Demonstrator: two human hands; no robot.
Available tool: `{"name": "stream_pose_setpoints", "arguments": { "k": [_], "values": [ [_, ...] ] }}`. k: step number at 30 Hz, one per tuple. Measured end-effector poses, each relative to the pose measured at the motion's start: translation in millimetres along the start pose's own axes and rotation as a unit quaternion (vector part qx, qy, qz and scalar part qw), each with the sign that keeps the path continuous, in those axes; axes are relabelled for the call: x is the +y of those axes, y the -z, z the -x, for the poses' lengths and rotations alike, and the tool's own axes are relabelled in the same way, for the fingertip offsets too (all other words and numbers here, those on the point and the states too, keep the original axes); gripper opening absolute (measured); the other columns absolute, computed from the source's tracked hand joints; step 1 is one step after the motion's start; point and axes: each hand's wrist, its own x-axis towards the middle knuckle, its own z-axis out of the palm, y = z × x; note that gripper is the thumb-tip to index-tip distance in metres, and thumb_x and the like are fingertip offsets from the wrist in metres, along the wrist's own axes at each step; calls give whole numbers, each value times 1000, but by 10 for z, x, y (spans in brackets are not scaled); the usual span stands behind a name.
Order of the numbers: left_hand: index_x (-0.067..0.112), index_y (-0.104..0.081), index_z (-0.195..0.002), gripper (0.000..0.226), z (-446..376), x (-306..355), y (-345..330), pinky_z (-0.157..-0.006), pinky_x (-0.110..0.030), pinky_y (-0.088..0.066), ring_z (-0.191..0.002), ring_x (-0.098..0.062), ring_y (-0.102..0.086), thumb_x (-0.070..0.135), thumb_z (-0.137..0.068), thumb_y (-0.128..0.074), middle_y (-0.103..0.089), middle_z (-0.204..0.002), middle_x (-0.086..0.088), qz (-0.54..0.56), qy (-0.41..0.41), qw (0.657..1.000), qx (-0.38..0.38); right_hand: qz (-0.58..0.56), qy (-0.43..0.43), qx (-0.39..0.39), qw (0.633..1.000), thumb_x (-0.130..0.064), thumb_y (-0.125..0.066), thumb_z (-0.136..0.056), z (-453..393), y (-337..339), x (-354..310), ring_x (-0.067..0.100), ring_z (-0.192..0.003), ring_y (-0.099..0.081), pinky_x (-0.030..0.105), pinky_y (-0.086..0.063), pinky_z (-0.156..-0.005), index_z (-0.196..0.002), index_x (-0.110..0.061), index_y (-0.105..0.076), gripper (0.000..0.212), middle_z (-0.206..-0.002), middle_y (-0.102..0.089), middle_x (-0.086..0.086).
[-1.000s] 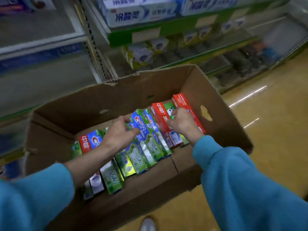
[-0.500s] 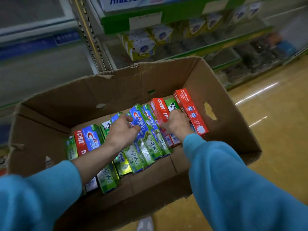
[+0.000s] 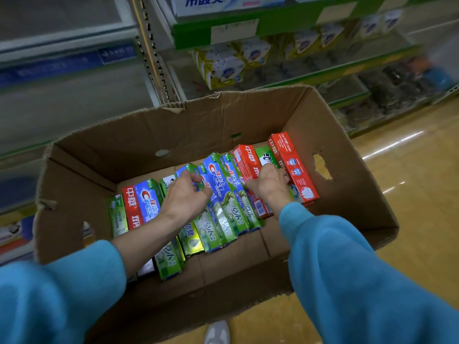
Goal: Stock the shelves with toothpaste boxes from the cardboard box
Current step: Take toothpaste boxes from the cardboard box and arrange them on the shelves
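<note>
Reaching down into the cardboard box, left hand with fingers curled over the top edges of the blue-and-green toothpaste boxes standing near the middle of the row. Right hand likewise curled, fingertips dug in among the red boxes and the green box with a top-hatted figure (whether a box is truly gripped or only touched cannot be told for either hand). Both forearms in blue sleeves, the left one pushed up. Toothpaste boxes packed on edge side by side across the carton floor, more green and red ones at the left end, one red box leaning against the right wall beside a torn handle hole. Beyond the carton, green-edged shelves with blurred yellow-and-white packs. Glossy yellow floor to the right, a grey shoe tip below.
</note>
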Motion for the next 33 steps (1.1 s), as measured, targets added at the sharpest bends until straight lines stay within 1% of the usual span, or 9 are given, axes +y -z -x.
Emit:
{"name": "stream_pose_setpoints", "arguments": {
  "k": [5,10,12,15,17,21,24,28,33],
  "values": [
    [19,-55,-118,28,32,18,-29,-79,-36,-52,-89,-20,-64,29,-94,-65,-64,-102,-4,0,-11,1000,11,6,21,20,1000,-39,-73,-87,64,-20,26,37,-124,-46,47,-47,-98,-126,-8,-53,54,-130,-47,18],
    [17,-62,-121,34,-61,287,-169,-88,-34,-51,-100,-22,-64,31,-91,-68,-68,-106,-3,-18,-80,996,43,0,34,26,999,-40,-69,-90,85,10,86,37,-125,-44,46,-45,-97,-129,-7,-50,55,-131,-46,18],
    [15,-62,-127,42,-188,444,-260,-93,-35,-51,-108,-26,-64,33,-90,-68,-70,-111,-7,-40,-104,993,46,-1,38,28,999,-37,-69,-90,80,14,103,38,-127,-43,46,-44,-98,-131,-6,-48,56,-134,-46,19],
    [13,-58,-136,52,-423,633,-427,-100,-35,-46,-124,-30,-59,38,-91,-66,-67,-128,-12,-81,-127,988,45,-7,45,28,999,-35,-70,-90,51,6,142,38,-128,-42,46,-44,-98,-133,-6,-47,56,-134,-46,19],
    [13,-56,-137,54,-568,703,-551,-99,-38,-45,-127,-35,-55,41,-92,-63,-64,-133,-15,-121,-115,985,44,-15,50,27,998,-33,-70,-90,27,5,173,38,-129,-41,45,-43,-100,-133,-7,-47,56,-135,-45,19],
    [13,-60,-126,50,-782,746,-754,-101,-48,-44,-124,-44,-52,48,-91,-60,-62,-128,-23,-217,-88,968,85,-34,57,20,998,-28,-70,-90,-2,34,213,37,-129,-41,43,-43,-100,-133,-7,-49,52,-136,-45,20],
    [13,-58,-131,56,-885,762,-842,-105,-49,-38,-128,-44,-45,53,-92,-58,-58,-134,-23,-254,-74,959,103,-49,60,8,997,-24,-69,-91,-5,78,217,37,-128,-41,42,-42,-100,-134,-6,-49,50,-136,-45,21],
    [13,-57,-127,60,-1004,805,-925,-105,-48,-33,-131,-40,-43,62,-93,-56,-61,-132,-19,-274,-44,957,87,-63,58,-8,996,-24,-68,-92,12,122,215,37,-128,-41,44,-44,-99,-133,-8,-49,48,-135,-45,20],
    [17,-54,-134,69,-1090,848,-983,-107,-48,-28,-135,-36,-42,67,-87,-61,-62,-134,-15,-244,-22,965,88,-80,55,-22,995,-23,-70,-91,38,158,209,37,-127,-41,47,-44,-98,-134,-8,-49,50,-133,-45,19]
  ]
}}
